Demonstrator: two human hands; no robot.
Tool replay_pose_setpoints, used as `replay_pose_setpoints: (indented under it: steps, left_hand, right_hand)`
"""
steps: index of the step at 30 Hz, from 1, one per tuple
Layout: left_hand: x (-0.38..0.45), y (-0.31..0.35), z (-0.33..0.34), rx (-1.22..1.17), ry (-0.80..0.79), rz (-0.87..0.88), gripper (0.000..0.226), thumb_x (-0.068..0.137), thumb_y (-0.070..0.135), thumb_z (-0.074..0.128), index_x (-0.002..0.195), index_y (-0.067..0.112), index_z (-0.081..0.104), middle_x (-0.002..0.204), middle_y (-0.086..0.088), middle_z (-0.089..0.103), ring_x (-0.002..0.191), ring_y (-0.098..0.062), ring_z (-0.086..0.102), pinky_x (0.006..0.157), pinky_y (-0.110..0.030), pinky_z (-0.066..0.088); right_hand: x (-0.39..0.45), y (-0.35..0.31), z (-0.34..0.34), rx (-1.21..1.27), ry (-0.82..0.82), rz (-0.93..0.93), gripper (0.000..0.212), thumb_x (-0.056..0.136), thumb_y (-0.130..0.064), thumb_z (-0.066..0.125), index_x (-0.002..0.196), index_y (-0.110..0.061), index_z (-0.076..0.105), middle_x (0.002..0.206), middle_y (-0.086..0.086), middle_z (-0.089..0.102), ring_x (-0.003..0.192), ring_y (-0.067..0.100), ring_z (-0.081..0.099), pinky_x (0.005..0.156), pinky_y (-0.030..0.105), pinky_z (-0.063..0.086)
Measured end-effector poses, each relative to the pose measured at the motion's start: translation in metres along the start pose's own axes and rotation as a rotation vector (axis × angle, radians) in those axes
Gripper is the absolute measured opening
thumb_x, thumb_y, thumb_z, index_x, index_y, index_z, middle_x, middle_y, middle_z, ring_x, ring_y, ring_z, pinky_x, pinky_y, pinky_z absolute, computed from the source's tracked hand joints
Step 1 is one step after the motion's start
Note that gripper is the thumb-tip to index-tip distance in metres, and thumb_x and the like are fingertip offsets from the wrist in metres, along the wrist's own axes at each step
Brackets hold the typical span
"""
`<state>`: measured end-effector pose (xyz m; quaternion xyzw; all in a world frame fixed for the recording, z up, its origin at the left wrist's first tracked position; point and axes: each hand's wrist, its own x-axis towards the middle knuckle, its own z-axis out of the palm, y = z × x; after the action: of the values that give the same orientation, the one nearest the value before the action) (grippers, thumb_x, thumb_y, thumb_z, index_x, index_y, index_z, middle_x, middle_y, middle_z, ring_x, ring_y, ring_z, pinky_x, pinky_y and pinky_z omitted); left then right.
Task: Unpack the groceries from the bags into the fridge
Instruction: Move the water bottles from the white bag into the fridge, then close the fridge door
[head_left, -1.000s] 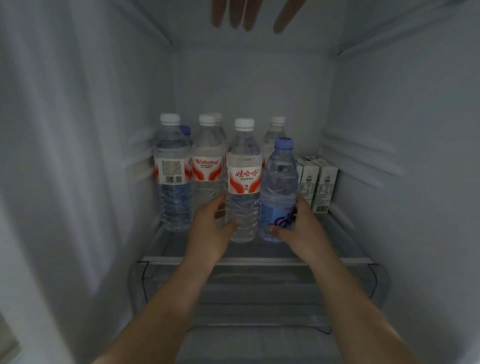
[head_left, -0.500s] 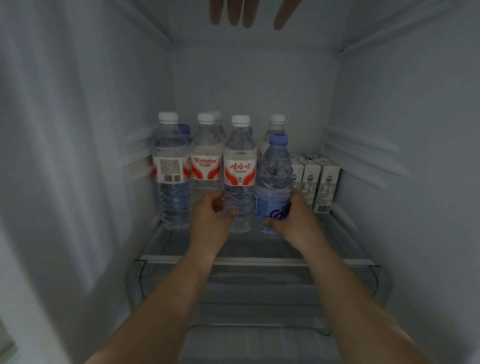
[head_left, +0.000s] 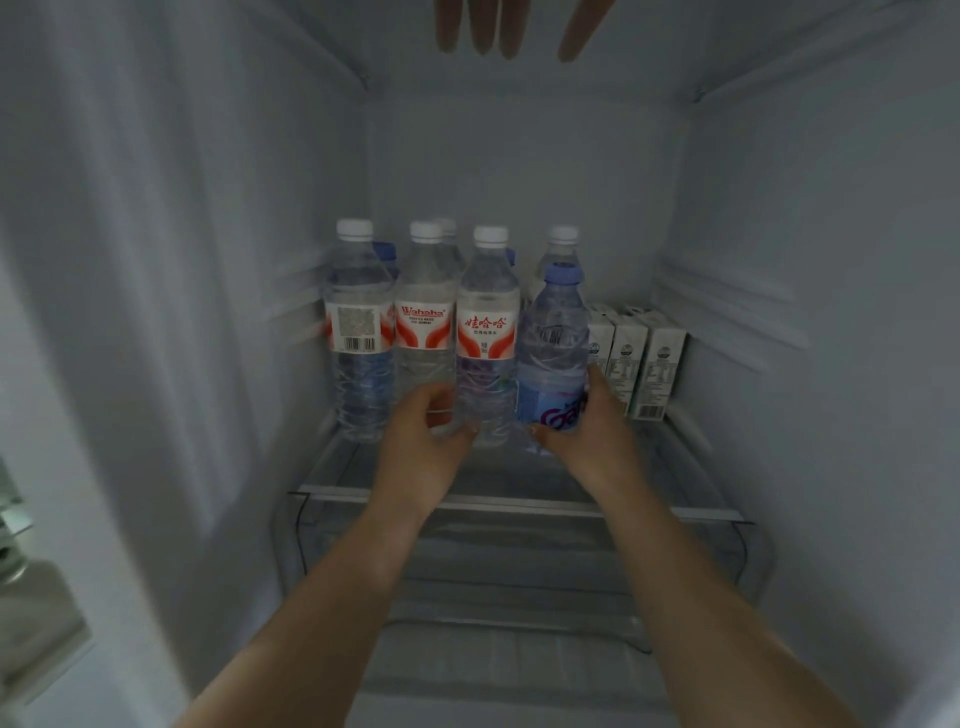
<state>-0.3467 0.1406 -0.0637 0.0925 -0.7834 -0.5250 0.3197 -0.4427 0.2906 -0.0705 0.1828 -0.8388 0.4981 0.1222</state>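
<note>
Both my arms reach into the fridge. My left hand (head_left: 426, 436) grips the base of a clear water bottle with a white cap and a red label (head_left: 487, 332). My right hand (head_left: 587, 431) grips the lower part of a water bottle with a blue cap and a blue label (head_left: 553, 348), which leans slightly left. Both bottles stand on the glass shelf (head_left: 519, 501), in the front row of several upright water bottles. Two more white-capped bottles (head_left: 358, 332) (head_left: 425, 322) stand to the left, others behind.
Three white cartons (head_left: 644, 358) stand at the shelf's back right, touching my right hand's side. A clear drawer (head_left: 519, 587) sits under the shelf. Fingertips (head_left: 498, 31) show at the top edge, apparently a reflection. White fridge walls close in left and right.
Both hands have pushed their two bottles deeper onto the shelf, up against the row behind. The blue-capped bottle now leans a little to the left.
</note>
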Motion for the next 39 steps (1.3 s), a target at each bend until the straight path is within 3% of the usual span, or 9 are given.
replay_pose_setpoints:
  steps: [2,5,7,9,11,20,29,35,39]
  left_hand:
    - [-0.012,0.001,-0.007,-0.027,-0.032,0.052,0.035,0.081,0.009,0.071,0.106,0.028,0.055,0.105,0.01,0.06,0.099,-0.009,0.058,0.086,-0.019,0.044]
    - [-0.034,0.004,-0.019,-0.049,-0.062,0.061,0.034,0.079,0.009,0.073,0.1,0.031,0.057,0.103,0.009,0.063,0.099,-0.012,0.061,0.089,-0.028,0.05]
    - [-0.054,0.009,-0.027,-0.063,-0.077,0.082,0.034,0.078,0.01,0.074,0.1,0.03,0.057,0.104,0.007,0.063,0.098,-0.012,0.061,0.088,-0.027,0.051]
    - [-0.076,0.015,-0.036,-0.061,-0.123,0.086,0.033,0.078,0.014,0.075,0.098,0.033,0.057,0.104,0.01,0.063,0.097,-0.007,0.061,0.086,-0.024,0.051]
    - [-0.101,0.02,-0.047,-0.104,-0.172,0.064,0.035,0.077,0.013,0.075,0.096,0.037,0.058,0.103,0.007,0.065,0.098,-0.009,0.063,0.087,-0.029,0.053]
    - [-0.239,0.047,-0.078,-0.107,-0.373,0.111,0.038,0.076,0.012,0.076,0.091,0.042,0.057,0.099,0.013,0.064,0.093,-0.005,0.063,0.087,-0.031,0.054]
    - [-0.358,0.09,-0.072,-0.109,-0.547,0.096,0.03,0.08,0.016,0.073,0.104,0.027,0.059,0.102,0.019,0.063,0.095,0.001,0.061,0.087,-0.024,0.052]
    - [-0.42,0.115,-0.047,-0.086,-0.553,0.056,0.029,0.08,0.017,0.073,0.097,0.035,0.057,0.1,0.022,0.062,0.092,0.008,0.059,0.089,-0.025,0.052]
    - [-0.463,0.133,-0.017,-0.058,-0.512,0.037,0.033,0.079,0.016,0.074,0.093,0.04,0.055,0.099,0.022,0.063,0.093,0.007,0.06,0.089,-0.028,0.052]
  right_hand:
    - [-0.007,-0.003,-0.002,0.018,0.028,-0.015,0.094,0.053,-0.047,0.08,0.135,-0.029,0.037,0.127,0.0,0.053,0.115,0.015,0.053,0.096,0.036,0.048]
    - [-0.031,-0.012,-0.008,0.056,0.042,-0.053,0.086,0.07,-0.025,0.081,0.141,-0.023,0.033,0.127,-0.011,0.041,0.118,0.003,0.037,0.095,0.018,0.032]
    - [-0.055,-0.016,-0.014,0.06,0.055,-0.054,0.088,0.075,-0.024,0.078,0.146,-0.022,0.027,0.129,-0.01,0.037,0.123,0.004,0.032,0.099,0.019,0.028]
    - [-0.083,-0.024,-0.02,0.068,0.063,-0.027,0.088,0.076,-0.027,0.077,0.147,-0.025,0.024,0.142,-0.002,0.036,0.131,0.011,0.034,0.102,0.021,0.028]
    - [-0.118,-0.032,-0.027,0.047,0.094,-0.011,0.087,0.077,-0.031,0.076,0.147,-0.025,0.026,0.149,0.001,0.032,0.135,0.014,0.034,0.102,0.02,0.026]
    - [-0.299,-0.06,-0.088,-0.161,0.193,-0.014,0.075,0.078,-0.031,0.075,0.142,-0.02,0.037,0.139,0.003,0.042,0.129,0.014,0.041,0.09,0.003,0.022]
    - [-0.444,-0.063,-0.158,-0.258,0.157,0.12,0.071,0.078,-0.037,0.073,0.139,-0.029,0.038,0.14,-0.006,0.04,0.129,0.009,0.039,0.093,0.015,0.027]
    - [-0.494,-0.041,-0.201,-0.248,0.125,0.127,0.068,0.076,-0.035,0.075,0.135,-0.028,0.043,0.138,-0.007,0.043,0.126,0.009,0.042,0.091,0.016,0.029]
    - [-0.525,-0.025,-0.244,-0.233,0.072,0.098,0.067,0.076,-0.038,0.074,0.134,-0.036,0.042,0.139,-0.014,0.041,0.125,0.005,0.043,0.092,0.021,0.035]
